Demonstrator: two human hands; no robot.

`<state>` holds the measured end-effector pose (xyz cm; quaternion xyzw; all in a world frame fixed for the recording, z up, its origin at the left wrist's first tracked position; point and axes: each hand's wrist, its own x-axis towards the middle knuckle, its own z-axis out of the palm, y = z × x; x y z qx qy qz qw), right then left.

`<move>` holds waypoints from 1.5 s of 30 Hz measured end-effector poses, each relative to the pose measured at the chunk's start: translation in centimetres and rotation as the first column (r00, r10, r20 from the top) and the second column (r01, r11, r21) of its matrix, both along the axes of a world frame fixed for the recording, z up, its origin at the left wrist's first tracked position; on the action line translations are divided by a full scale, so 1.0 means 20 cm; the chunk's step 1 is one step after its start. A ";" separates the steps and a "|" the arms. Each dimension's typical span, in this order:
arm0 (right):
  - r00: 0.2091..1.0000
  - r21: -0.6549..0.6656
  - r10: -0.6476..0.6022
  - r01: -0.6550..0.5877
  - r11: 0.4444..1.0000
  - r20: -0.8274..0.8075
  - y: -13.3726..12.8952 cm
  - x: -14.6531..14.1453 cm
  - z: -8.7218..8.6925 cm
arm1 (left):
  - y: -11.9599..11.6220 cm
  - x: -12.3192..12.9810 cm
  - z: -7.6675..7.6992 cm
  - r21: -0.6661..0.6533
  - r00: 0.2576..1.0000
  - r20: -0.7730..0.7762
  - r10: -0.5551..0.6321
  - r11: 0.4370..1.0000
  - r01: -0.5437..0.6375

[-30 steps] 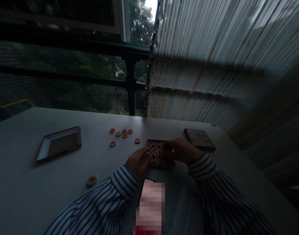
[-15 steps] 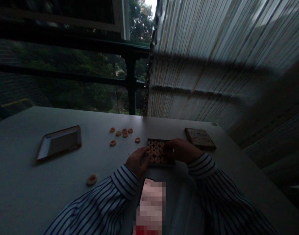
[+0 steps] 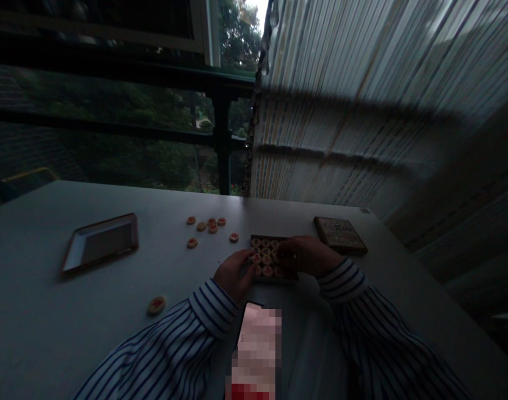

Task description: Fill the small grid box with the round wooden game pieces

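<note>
A shallow box (image 3: 274, 281) filled with rows of round Chinese chess pieces (image 3: 267, 259) lies on the table in front of me. My left hand (image 3: 236, 273) grips the box's left side, thumb near the front corner and fingers along the edge. Over the right part of the box, my right hand (image 3: 310, 255) has its fingers bent down and together among the pieces. Whatever those fingertips hold is dark and hidden. The pieces carry red or dark characters. Both wrists are in striped sleeves.
Several loose pieces (image 3: 212, 228) lie left of the box, and a single piece (image 3: 156, 305) sits nearer me. An open tray-like lid (image 3: 104, 244) rests at left, a patterned flat box (image 3: 340, 235) at right. A phone (image 3: 256, 344) lies before me on the white table (image 3: 91, 333).
Hardly anything differs. My right hand's fingers have shifted very slightly over the pieces; my left hand stays on the box. The view has tilted a touch.
</note>
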<state>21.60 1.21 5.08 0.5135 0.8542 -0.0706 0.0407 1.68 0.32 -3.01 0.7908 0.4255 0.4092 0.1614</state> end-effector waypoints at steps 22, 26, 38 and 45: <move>0.999 -0.059 0.021 -0.023 0.998 -0.028 0.00 0.01 -0.01 | 0.01 0.00 -0.02 0.026 1.000 0.014 -0.013 1.000 0.013; 0.999 -0.071 0.018 -0.021 0.997 -0.032 0.00 0.00 0.00 | 0.01 0.00 -0.01 0.030 1.000 0.000 -0.008 1.000 0.008; 0.999 -0.067 0.025 -0.026 0.997 -0.023 0.00 0.01 -0.01 | 0.00 0.00 -0.01 0.031 1.000 0.002 -0.016 0.999 0.016; 0.998 -0.054 0.040 -0.043 0.998 -0.047 0.00 0.01 -0.02 | 0.01 0.00 -0.01 0.048 1.000 -0.005 -0.018 0.999 0.019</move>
